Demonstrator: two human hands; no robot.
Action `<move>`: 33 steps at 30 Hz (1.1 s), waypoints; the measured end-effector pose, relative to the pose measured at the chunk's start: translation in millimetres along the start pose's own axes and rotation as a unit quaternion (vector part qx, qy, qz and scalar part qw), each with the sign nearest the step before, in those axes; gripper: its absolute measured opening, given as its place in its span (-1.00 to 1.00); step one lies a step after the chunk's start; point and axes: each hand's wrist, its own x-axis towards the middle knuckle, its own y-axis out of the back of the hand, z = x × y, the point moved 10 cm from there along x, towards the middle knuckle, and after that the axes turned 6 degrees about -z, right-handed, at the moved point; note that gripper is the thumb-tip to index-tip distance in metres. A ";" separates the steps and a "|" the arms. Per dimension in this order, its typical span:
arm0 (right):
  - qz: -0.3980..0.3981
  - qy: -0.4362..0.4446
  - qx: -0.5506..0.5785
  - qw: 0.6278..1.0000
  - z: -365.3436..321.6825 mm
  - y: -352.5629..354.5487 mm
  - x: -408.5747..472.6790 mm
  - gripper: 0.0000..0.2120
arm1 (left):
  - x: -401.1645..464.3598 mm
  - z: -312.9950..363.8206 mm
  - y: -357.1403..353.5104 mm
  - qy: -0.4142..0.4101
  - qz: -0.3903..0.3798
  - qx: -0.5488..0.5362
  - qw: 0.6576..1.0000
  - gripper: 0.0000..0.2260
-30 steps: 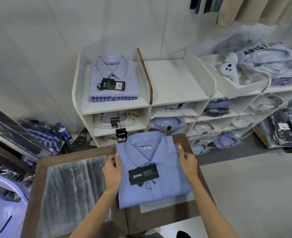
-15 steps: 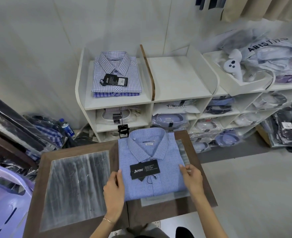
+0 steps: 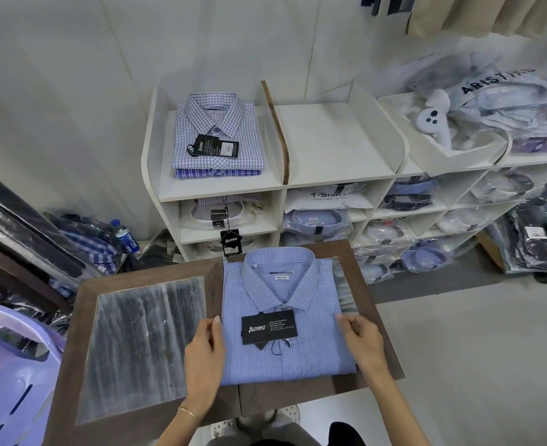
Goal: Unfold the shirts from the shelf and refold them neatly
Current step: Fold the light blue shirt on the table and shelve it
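Observation:
A folded light-blue checked shirt [image 3: 310,346] with a black tag [image 3: 268,326] lies collar-away on the right part of the wooden table [image 3: 375,329]. My left hand [image 3: 202,358] lies along the shirt's left edge with fairly straight fingers touching the fabric. At the right edge, my right hand [image 3: 360,344] pinches the fabric with curled fingers. Two more folded checked shirts [image 3: 219,140] are stacked on the top left of the white shelf [image 3: 336,146]; the compartment beside them holds nothing.
The table's glass inlay [image 3: 143,342] fills its left half. Lower shelf cubbies hold bagged shirts [image 3: 317,220]. A white controller [image 3: 433,120] lies in the top right compartment. A purple plastic chair [image 3: 11,381] stands at the left, and bagged clothes [image 3: 536,239] lie on the floor at the right.
Both hands slid from beside the collar down to the middle of the shirt's sides. The shirt stays flat in place.

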 end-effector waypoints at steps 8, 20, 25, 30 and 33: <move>-0.040 -0.058 0.079 0.994 -23.7 -15.7 60.8 -0.58 | 70.4 23.2 -17.5 0.033 -0.036 -0.049 0.998 -0.65; -0.029 -0.061 0.156 0.985 -41.8 -3.9 70.6 -0.84 | 78.2 30.8 -13.4 -0.011 0.040 -0.108 0.993 -0.70; -0.041 -0.028 0.182 0.982 -49.6 -5.8 71.1 -0.92 | 78.0 38.0 -10.7 -0.052 0.033 -0.113 0.992 -0.76; 0.034 0.019 0.111 0.993 -54.5 4.8 75.3 -0.92 | 80.6 32.1 -11.0 -0.046 0.037 -0.086 0.994 -0.83; 0.066 0.055 0.017 0.996 -59.3 9.2 67.1 -0.75 | 70.6 20.8 -5.4 -0.017 0.051 -0.017 0.998 -0.83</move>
